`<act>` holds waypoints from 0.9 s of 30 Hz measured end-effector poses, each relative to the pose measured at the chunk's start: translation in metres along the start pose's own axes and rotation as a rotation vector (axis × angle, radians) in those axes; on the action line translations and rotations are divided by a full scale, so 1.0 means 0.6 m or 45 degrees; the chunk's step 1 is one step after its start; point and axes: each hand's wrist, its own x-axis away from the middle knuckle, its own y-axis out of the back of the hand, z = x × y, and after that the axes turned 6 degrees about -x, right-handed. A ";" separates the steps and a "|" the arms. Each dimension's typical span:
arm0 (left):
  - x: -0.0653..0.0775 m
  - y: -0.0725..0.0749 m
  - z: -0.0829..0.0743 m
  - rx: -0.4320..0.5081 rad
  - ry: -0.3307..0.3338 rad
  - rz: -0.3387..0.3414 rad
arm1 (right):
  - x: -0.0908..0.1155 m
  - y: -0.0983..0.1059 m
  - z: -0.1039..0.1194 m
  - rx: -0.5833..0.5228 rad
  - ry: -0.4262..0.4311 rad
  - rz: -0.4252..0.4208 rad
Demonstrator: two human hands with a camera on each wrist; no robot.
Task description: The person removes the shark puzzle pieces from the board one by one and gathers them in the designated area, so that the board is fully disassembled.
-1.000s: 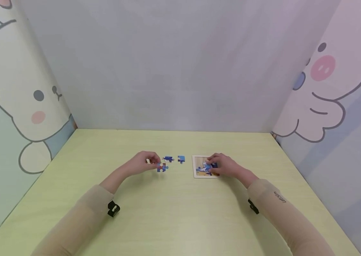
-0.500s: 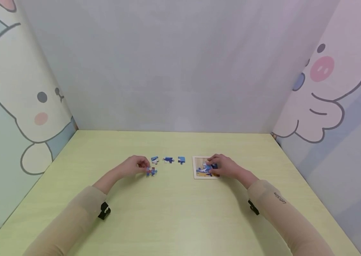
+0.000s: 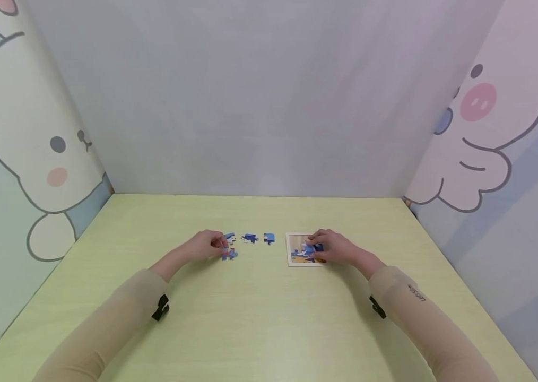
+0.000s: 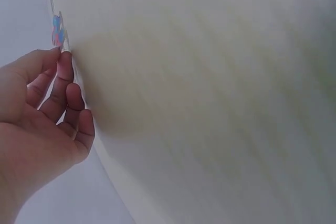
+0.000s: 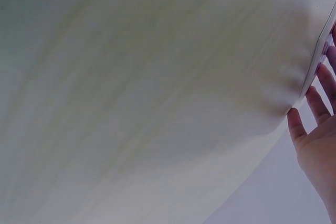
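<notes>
Between thumb and forefinger, my left hand [image 3: 206, 245] pinches a red-and-blue jigsaw piece [image 3: 230, 254]; the left wrist view shows this piece [image 4: 58, 31] at the fingertips. Just beyond it lies another jigsaw piece [image 3: 231, 237], partly hidden by the fingers. To its right are a dark blue piece [image 3: 250, 238] and a light blue piece [image 3: 269, 237], apart from each other. My right hand [image 3: 336, 246] rests on the white-framed puzzle board [image 3: 289, 254], fingers spread over its right part and hiding it. Some joined pieces [image 3: 303, 255] show inside the frame.
The pale yellow table [image 3: 250, 318] ends at a grey back wall [image 3: 259, 132]. Cartoon-printed side panels [image 3: 59, 159] flank it. A black strap piece [image 3: 161, 307] sticks out under the left sleeve, and another [image 3: 377, 307] under the right.
My left hand has drawn the red-and-blue jigsaw piece leftward, uncovering the leftmost piece in the row, then shifted slightly back to the right. The right hand stays on the puzzle board.
</notes>
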 end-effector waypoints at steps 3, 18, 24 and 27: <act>-0.003 0.004 0.000 -0.024 0.017 -0.007 | -0.001 0.002 0.001 0.007 0.018 0.007; -0.043 0.016 -0.083 0.022 -0.044 -0.017 | 0.001 0.004 0.008 0.057 0.026 -0.022; -0.065 0.003 -0.115 -0.006 -0.076 -0.027 | 0.003 -0.002 0.001 0.136 -0.073 -0.062; -0.075 -0.005 -0.129 -0.031 -0.094 -0.031 | 0.004 -0.003 -0.002 0.197 -0.103 -0.091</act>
